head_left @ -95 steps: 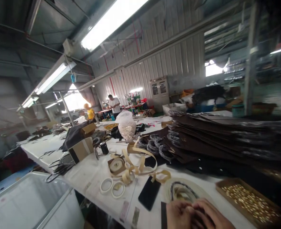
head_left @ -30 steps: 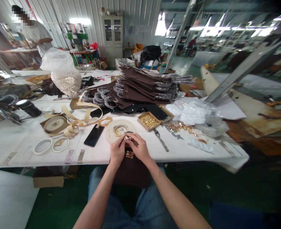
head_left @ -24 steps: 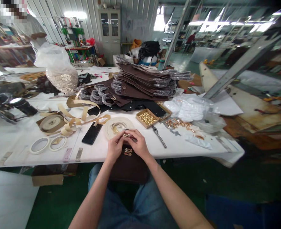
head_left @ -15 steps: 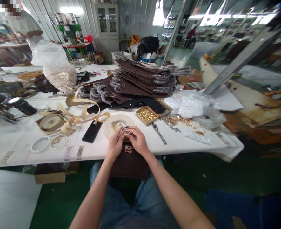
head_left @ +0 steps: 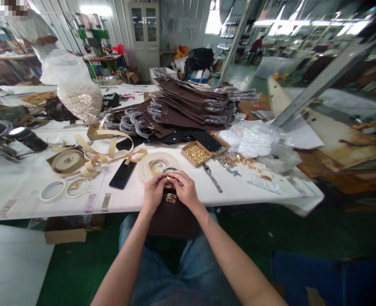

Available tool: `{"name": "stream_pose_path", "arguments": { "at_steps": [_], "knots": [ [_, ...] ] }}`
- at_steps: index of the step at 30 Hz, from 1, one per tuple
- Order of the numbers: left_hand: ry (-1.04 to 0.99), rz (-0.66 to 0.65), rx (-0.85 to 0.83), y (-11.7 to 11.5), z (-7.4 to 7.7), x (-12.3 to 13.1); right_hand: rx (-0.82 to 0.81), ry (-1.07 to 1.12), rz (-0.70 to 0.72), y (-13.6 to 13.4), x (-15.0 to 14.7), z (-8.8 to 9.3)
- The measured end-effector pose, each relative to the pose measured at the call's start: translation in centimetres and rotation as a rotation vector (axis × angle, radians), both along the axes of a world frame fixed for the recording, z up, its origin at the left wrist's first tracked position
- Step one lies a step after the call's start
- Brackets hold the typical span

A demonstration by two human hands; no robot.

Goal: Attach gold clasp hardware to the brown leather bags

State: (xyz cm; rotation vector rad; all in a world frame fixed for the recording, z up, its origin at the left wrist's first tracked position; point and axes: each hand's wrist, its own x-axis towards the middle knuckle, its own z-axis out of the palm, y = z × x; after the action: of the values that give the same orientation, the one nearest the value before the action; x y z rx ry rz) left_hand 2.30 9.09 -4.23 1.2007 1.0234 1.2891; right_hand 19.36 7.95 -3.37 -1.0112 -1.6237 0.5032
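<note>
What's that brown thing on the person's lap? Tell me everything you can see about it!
The dark brown piece lies over the lap, its upper part reaching the edge of the table. It looks smooth, broad and roughly rectangular, perhaps leather. Shiny gold fittings sit near its top. Just above them, the left hand and right hand pinch a small gold piece; whether they also touch the brown is hard to tell.

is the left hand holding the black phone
No, the black phone lies on the table while the left hand pinches a small gold piece with the right hand.
</note>
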Motion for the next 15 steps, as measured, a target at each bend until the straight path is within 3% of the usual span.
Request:
{"name": "stream_pose_path", "arguments": {
  "at_steps": [9, 15],
  "knots": [
    [0.057, -0.004, 0.014, 0.01, 0.28, -0.15, 0.014, -0.034, -0.014, -0.17, 0.08, -0.11],
    [0.068, 0.073, 0.035, -0.62, 0.94, 0.46, 0.005, -0.03, -0.023, -0.12, 0.07, -0.28]
  ]
}}
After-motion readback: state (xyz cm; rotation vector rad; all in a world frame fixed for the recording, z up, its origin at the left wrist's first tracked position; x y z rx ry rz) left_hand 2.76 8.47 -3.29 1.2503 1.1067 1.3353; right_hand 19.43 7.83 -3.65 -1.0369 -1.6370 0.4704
